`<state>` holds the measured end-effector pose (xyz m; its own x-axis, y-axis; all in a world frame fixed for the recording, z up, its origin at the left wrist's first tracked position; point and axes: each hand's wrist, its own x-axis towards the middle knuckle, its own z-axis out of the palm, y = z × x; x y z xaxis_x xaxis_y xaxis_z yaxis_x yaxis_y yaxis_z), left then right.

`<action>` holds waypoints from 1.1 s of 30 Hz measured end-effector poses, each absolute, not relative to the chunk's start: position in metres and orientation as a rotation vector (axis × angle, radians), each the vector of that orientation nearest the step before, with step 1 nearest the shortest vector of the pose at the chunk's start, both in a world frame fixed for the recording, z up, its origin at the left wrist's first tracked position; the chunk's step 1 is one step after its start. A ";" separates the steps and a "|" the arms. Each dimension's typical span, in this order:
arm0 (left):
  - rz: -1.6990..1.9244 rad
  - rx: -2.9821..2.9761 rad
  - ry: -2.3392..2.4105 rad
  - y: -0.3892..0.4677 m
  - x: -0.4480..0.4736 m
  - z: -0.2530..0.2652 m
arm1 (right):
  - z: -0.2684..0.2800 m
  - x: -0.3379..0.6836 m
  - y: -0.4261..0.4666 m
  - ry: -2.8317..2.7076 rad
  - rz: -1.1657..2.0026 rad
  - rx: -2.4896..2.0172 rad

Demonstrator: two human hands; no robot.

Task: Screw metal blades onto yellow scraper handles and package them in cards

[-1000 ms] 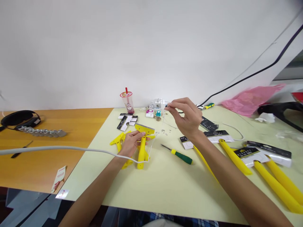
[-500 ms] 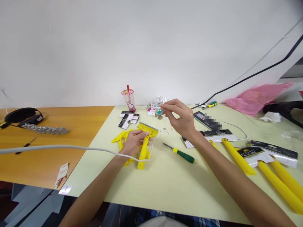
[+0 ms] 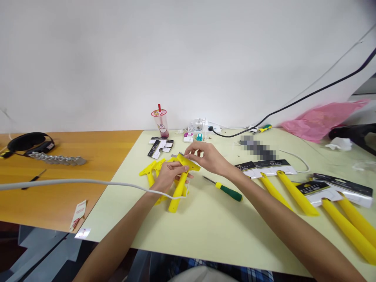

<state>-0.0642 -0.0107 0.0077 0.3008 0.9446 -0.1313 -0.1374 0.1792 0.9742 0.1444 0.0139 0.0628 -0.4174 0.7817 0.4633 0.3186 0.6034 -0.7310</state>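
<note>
- At the lower right of the frame, yellow handles (image 3: pixel 349 227) lie on the table (image 3: pixel 223 235).
- At centre, my left hand (image 3: pixel 167 178) is clamped on a yellow scraper (image 3: pixel 178 194), thumb in front; its head is up, its handle slanting down.
- Right of it lies a green-and-yellow screwdriver (image 3: pixel 230 192).
- Just left, partly behind my hand, are more yellow tools (image 3: pixel 149 174).
- My right hand (image 3: pixel 210 158) bends its fingers in at the scraper's head; I cannot tell whether they pinch anything.
- Beyond, upper middle, stands a cup (image 3: pixel 161 123).
</note>
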 end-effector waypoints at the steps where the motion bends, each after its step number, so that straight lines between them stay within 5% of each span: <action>1: 0.955 1.108 0.947 -0.011 -0.064 0.007 | 0.062 0.143 0.014 -2.013 0.705 -0.879; 33: 0.940 1.133 0.976 -0.016 -0.061 0.011 | 0.046 0.129 0.013 -1.725 1.157 -1.022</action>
